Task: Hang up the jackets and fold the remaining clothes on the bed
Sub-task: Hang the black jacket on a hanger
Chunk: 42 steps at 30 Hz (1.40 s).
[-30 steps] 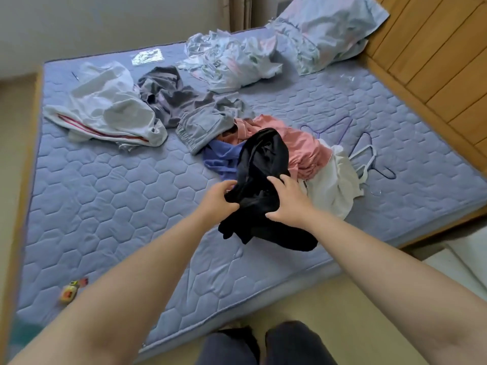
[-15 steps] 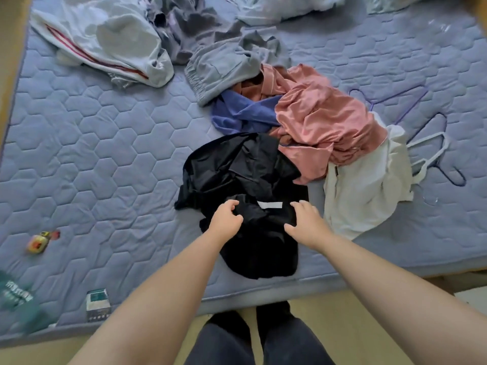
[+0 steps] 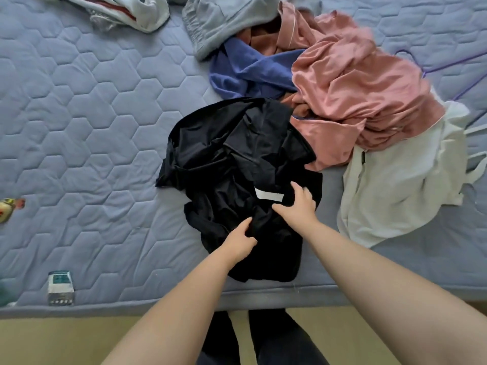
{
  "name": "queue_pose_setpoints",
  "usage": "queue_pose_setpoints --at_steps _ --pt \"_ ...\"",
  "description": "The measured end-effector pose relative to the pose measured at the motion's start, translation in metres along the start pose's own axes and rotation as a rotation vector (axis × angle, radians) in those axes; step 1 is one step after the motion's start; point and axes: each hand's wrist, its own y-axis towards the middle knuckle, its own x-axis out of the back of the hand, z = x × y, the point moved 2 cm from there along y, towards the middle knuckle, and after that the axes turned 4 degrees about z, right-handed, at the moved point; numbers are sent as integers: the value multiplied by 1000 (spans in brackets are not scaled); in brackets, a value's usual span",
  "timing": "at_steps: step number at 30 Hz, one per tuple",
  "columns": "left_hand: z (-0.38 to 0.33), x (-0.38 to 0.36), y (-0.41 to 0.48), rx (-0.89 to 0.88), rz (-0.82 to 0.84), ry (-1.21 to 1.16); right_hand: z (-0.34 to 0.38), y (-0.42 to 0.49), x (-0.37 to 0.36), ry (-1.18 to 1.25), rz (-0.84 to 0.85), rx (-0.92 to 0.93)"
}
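A crumpled black garment (image 3: 232, 159) with a white label lies near the bed's front edge. My left hand (image 3: 241, 242) pinches its fabric at the lower middle. My right hand (image 3: 299, 206) grips the cloth just below the label. Behind it lie a pink satin garment (image 3: 353, 85), a blue garment (image 3: 247, 69), a grey garment (image 3: 221, 19) and, at the right, a white garment (image 3: 400, 185). A white jacket with a red stripe (image 3: 123, 9) shows at the top left edge.
The quilted blue mattress (image 3: 87, 122) spreads to the left. Purple and white hangers (image 3: 461, 64) lie at the right edge. A small box (image 3: 60, 287) and a yellow toy (image 3: 6, 209) sit at the front left. My legs stand against the bed.
The black garment came down from my raised hands and now lies spread on the mattress. My view tilted down and closer. Both hands shifted their hold on the cloth, the right one up by the label.
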Motion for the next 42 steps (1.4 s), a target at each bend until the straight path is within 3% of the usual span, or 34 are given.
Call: queue_pose_setpoints --at_steps 3,8,12,16,20,26,31,37,40,42 --pt "1 5 -2 -10 2 7 13 12 -3 -97 45 23" --pt "-8 17 -6 6 -41 41 35 10 2 42 -139 167" --pt "-17 30 -2 -2 -189 -31 39 8 6 139 -34 150" --pt "-25 33 1 -2 -218 -40 43 20 -2 78 48 95" --pt "-25 40 -5 -29 -258 88 54 25 -11 2 -30 86" --pt "-50 61 -27 -148 -368 262 65 -4 15 361 -29 211" --pt "-110 63 -52 -373 -460 570 66 -39 80 413 -36 326" --pt "-184 21 -76 -647 -195 1041 62 -101 143 291 158 451" --pt "-214 -1 -101 -756 -30 1027 71 -130 176 231 95 497" --pt "-232 -9 -126 -790 -21 902 77 -148 198 217 12 511"
